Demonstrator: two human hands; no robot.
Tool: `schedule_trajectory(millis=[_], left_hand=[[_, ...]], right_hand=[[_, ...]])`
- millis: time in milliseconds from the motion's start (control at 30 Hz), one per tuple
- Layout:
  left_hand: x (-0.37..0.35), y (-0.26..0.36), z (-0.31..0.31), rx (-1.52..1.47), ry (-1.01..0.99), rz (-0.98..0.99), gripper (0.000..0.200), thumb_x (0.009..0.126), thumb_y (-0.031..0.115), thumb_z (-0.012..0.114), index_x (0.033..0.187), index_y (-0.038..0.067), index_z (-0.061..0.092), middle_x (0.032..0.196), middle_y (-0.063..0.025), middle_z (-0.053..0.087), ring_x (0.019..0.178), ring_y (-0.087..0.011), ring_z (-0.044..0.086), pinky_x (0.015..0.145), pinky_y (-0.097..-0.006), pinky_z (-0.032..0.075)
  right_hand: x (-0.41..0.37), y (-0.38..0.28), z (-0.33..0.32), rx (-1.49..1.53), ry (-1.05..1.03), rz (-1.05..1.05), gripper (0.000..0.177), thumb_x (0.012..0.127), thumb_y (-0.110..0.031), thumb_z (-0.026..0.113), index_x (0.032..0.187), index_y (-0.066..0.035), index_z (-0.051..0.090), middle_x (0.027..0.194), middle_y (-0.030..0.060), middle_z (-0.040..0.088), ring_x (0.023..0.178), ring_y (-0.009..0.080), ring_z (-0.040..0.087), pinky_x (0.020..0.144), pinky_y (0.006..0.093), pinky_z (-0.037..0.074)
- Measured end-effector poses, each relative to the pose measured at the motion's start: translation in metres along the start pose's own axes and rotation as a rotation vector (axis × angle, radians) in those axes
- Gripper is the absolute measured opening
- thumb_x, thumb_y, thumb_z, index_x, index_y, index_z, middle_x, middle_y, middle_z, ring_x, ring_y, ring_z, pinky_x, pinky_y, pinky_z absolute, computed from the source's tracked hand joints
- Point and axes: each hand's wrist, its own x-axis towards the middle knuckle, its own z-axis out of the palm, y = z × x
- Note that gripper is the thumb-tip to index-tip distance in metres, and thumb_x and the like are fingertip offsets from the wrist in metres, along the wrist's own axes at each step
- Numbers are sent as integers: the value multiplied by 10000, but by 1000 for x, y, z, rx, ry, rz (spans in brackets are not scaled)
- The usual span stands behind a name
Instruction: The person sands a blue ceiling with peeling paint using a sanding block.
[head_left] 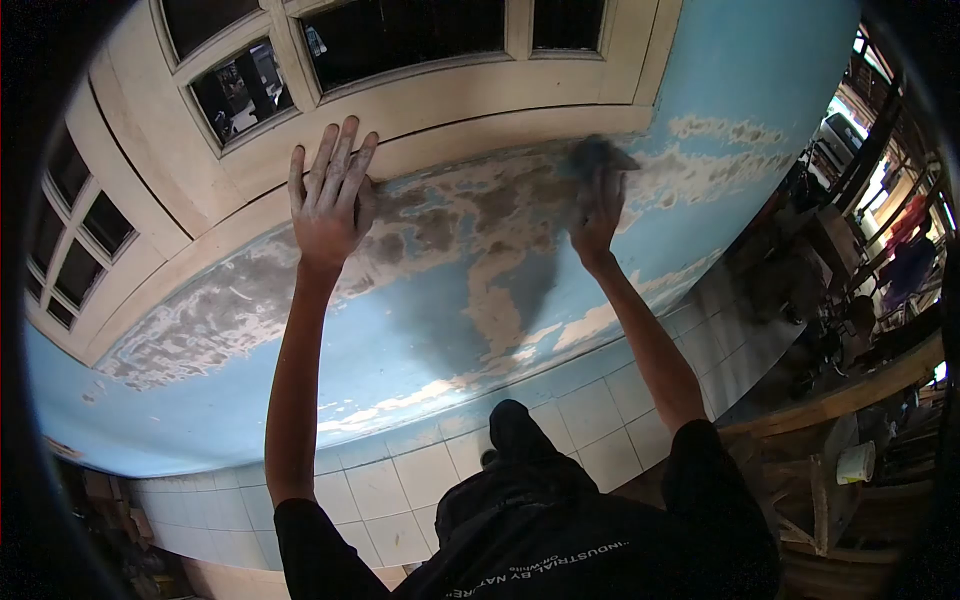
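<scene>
My left hand (335, 195), dusty with white powder, lies with its fingers spread against the lower part of the cream window frame (450, 125). Farther right, my right hand (600, 205) presses a dark, blurred pad or sheet (603, 155) to the wall just under the frame's right end. The blue wall (420, 310) has worn patches of brown and beige (500, 200) in a band beneath the frame, between and beside both hands.
White tiles (400, 485) run along the wall's foot, below my arms. At the right are a wooden beam (850, 400), a white bucket (856, 463) and cluttered dark objects. Window panes (410, 40) are above.
</scene>
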Motion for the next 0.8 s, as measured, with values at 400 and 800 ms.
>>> schedule_trajectory(millis=[400,800], left_hand=[[-5,-3,1,4,-28,12,544,885,107,514,1410,244,485,1495,8,423,1398,-178,358,1177,-466,200],[0,-1,1,15,-39,32,505,917,131,487,1413,227,478,1501,-8,414,1400,-195,354,1183,-474,171]], right_hand=[[-7,-12,-6,1,-123,6,471,947,-142,424,1401,-23,460,1503,201,347,1398,485,235,1148,584,184],[9,-21,-1,-55,37,26,441,999,-183,404,1412,-36,450,1461,207,404,1384,392,325,1134,590,206]])
